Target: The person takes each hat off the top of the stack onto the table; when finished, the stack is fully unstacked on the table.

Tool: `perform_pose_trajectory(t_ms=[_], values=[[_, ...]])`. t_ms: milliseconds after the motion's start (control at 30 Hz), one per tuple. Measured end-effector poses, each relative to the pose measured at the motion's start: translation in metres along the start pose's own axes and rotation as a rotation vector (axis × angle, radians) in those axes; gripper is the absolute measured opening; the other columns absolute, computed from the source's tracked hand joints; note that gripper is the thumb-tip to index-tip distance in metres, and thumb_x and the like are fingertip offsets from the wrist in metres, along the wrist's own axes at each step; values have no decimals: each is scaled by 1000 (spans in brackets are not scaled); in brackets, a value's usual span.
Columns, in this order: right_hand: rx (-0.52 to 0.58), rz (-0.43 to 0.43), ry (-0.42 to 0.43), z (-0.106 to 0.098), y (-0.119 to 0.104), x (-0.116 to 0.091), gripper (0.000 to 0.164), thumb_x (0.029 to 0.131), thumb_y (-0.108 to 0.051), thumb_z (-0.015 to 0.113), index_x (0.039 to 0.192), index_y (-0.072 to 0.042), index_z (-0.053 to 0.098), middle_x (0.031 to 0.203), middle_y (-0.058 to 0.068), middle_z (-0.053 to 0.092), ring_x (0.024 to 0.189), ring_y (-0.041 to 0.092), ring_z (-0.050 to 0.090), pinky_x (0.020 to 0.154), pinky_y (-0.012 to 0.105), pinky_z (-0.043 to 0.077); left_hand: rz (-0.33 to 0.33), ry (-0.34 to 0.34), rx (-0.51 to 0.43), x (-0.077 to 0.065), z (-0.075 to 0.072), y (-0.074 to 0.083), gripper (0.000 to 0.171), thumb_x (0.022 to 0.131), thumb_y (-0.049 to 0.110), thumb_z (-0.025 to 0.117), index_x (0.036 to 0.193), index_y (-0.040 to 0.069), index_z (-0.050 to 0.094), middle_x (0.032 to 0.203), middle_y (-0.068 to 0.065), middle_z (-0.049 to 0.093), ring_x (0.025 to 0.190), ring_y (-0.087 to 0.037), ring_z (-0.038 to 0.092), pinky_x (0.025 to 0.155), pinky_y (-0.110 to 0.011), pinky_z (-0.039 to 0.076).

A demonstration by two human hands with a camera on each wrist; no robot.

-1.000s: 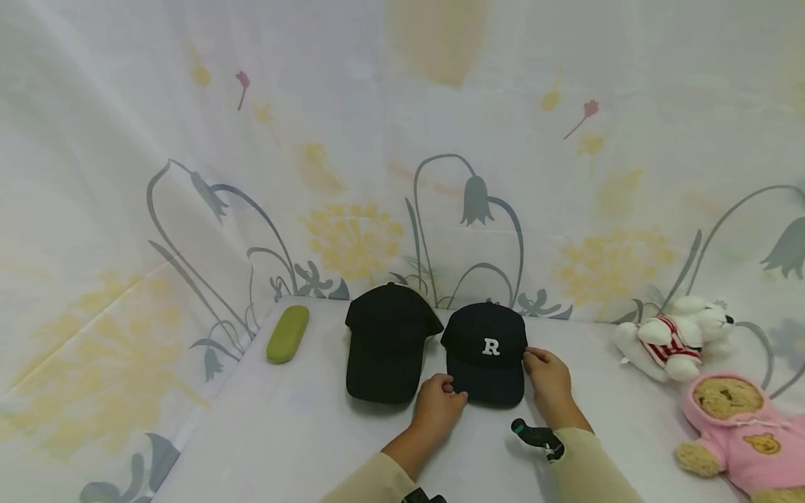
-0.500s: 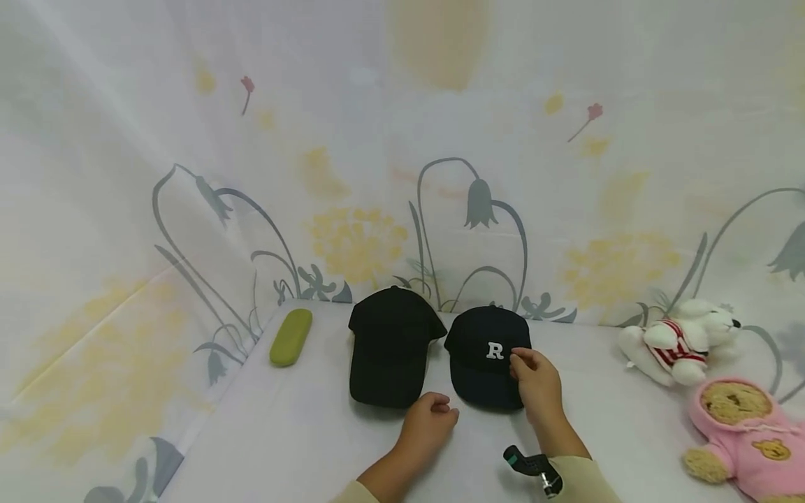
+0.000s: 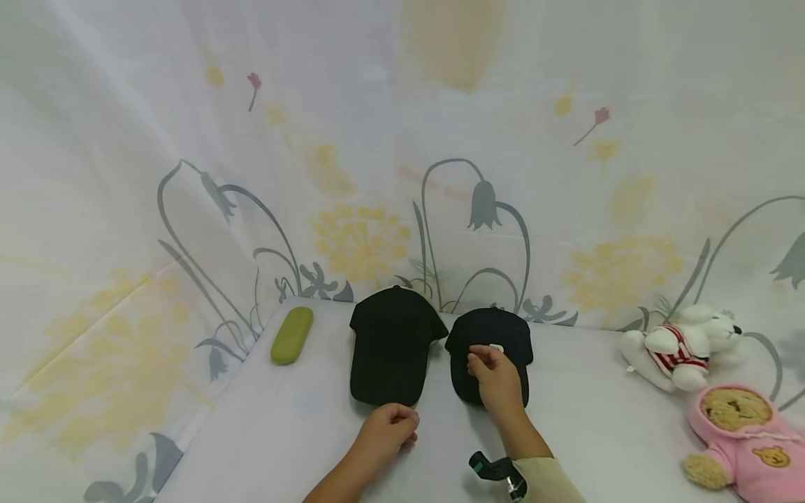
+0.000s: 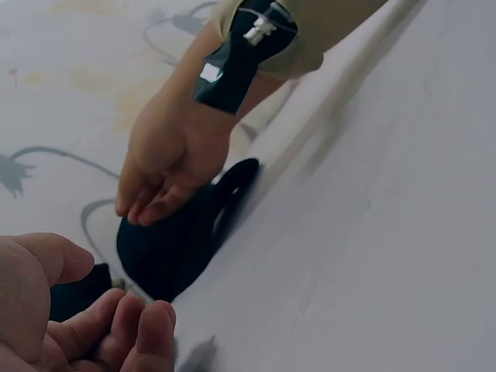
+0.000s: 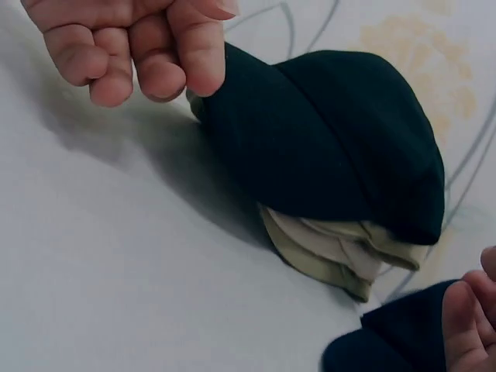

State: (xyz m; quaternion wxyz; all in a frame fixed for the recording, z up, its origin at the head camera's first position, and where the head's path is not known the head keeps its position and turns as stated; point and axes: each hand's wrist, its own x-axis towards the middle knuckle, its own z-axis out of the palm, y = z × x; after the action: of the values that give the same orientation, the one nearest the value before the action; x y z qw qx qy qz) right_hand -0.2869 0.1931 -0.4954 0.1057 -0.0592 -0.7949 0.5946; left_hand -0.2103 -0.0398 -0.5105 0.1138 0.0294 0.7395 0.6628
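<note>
In the head view, a plain black cap and a smaller dark navy cap sit side by side, bills toward me. My right hand hovers over the navy cap's front, covering most of its white letter. Its fingers are loosely bent with nothing between them. My left hand is just below the black cap's bill, fingers loosely curled and holding nothing. The right wrist view shows the black cap with olive lining beneath, and the left hand by its bill.
A green oblong case lies left of the caps on the white table. On the right are a white plush toy in red stripes and a teddy bear in a pink hoodie. A flower-printed cloth hangs behind.
My right hand has left the navy cap's right edge and moved left across its front. My left hand has moved left and down, away from the navy cap's bill to below the black cap.
</note>
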Motion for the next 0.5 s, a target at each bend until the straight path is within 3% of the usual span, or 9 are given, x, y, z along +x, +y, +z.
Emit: perform_pose_trajectory(t_ms=[100, 333, 500], values=[[20, -11, 0, 13, -1, -1, 26, 104, -16, 65, 127, -3, 70, 115, 18, 71, 95, 15, 70, 81, 17, 56, -11, 11, 8, -4, -17, -1, 21, 99, 14, 68, 107, -5, 70, 88, -6, 69, 77, -13, 66, 72, -30, 59], [-12, -17, -10, 31, -7, 5, 29, 104, -17, 65, 129, -3, 68, 115, 14, 72, 98, 18, 72, 81, 20, 57, -27, 63, 23, -8, -39, 3, 20, 99, 15, 68, 103, -5, 68, 87, -7, 69, 77, -14, 67, 72, -30, 59], [0, -9, 1, 41, -6, 9, 27, 103, -14, 65, 127, -2, 69, 113, 14, 73, 94, 16, 72, 78, 19, 56, -44, 147, 31, -8, -54, 3, 17, 99, 14, 66, 97, -3, 67, 83, -6, 68, 74, -13, 65, 70, -28, 58]])
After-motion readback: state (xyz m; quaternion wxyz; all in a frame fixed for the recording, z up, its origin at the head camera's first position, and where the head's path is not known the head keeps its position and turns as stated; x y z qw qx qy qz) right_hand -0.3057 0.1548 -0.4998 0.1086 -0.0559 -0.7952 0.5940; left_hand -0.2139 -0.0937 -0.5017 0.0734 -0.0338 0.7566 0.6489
